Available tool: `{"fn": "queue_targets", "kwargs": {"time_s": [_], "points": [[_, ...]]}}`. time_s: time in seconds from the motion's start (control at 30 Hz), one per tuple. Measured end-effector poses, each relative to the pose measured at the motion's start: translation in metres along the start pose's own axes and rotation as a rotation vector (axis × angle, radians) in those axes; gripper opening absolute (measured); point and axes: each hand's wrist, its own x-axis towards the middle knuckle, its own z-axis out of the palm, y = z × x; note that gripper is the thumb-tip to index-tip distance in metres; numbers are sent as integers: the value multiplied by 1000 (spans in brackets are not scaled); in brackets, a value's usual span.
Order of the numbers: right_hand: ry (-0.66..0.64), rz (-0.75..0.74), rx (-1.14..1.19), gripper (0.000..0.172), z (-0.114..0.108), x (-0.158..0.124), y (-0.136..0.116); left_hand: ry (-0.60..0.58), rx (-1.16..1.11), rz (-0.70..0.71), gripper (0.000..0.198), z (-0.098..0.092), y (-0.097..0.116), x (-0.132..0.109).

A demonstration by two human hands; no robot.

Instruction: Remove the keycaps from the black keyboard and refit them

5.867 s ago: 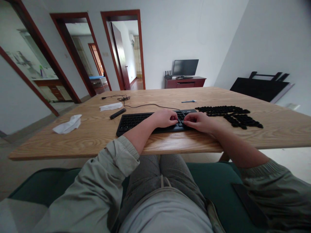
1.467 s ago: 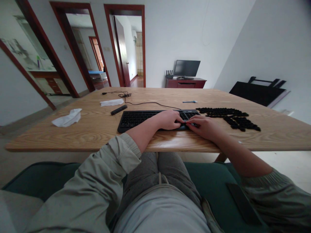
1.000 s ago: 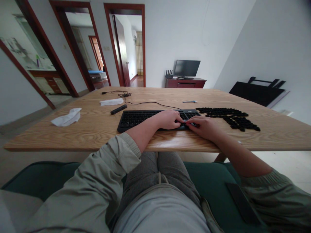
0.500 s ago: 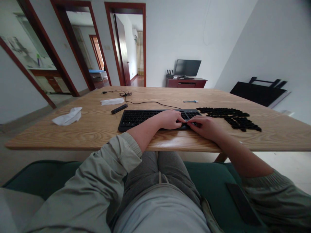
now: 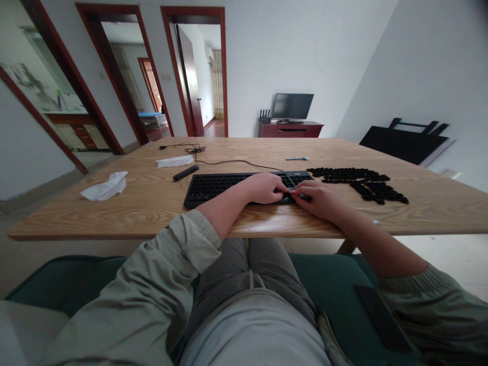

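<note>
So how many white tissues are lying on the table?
2. A crumpled tissue lies toward the left of the wooden table; a flatter tissue lies farther back, beside the black cable.

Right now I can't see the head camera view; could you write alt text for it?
The left hand and right hand meet over the right end of a black computer keyboard on a light wooden table. Small black keycaps lie in clusters to the keyboard's right, and a crumpled white tissue lies to its left.

And there it is, a matt black plastic keyboard (image 5: 217, 189) on a smooth, light-grained wooden bench (image 5: 114, 218), with matt black plastic keycaps (image 5: 375, 193) and a soft white paper tissue (image 5: 104, 186) alongside!
</note>
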Motion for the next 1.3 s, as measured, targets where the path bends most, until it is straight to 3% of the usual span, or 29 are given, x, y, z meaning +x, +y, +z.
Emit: {"fn": "queue_targets", "kwargs": {"time_s": [0.27, 0.53, 1.3], "points": [[28, 163, -22, 23, 4, 0, 1, 11, -5, 10, 35, 1, -1, 0], [-7, 45, 19, 24, 3, -2, 4, -17, -2, -2, 34, -1, 0, 0], [19, -8, 23, 24, 2, 0, 0, -17, 84, 30, 39, 0, 2, 1]]}}
